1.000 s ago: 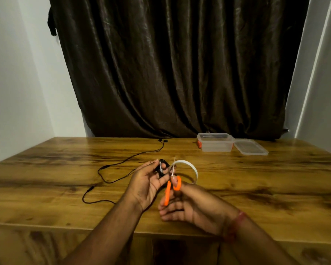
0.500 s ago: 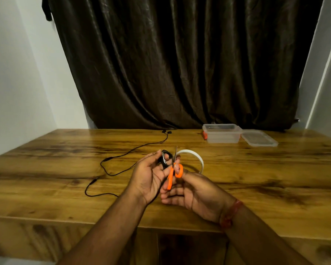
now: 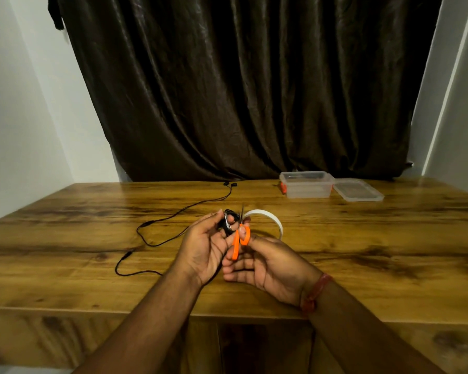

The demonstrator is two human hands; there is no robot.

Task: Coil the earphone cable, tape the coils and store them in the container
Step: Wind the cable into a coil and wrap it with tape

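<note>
The left hand (image 3: 204, 247) pinches a small black coil of earphone cable (image 3: 229, 221). The right hand (image 3: 268, 265) grips orange-handled scissors (image 3: 239, 237) beside a white tape roll (image 3: 270, 221). The clear plastic container (image 3: 307, 184) sits open far across the wooden counter (image 3: 362, 252).

Dark curtain (image 3: 243, 90) hangs behind wooden table (image 3: 362, 252), white walls (image 3: 19, 117) flanking
</note>
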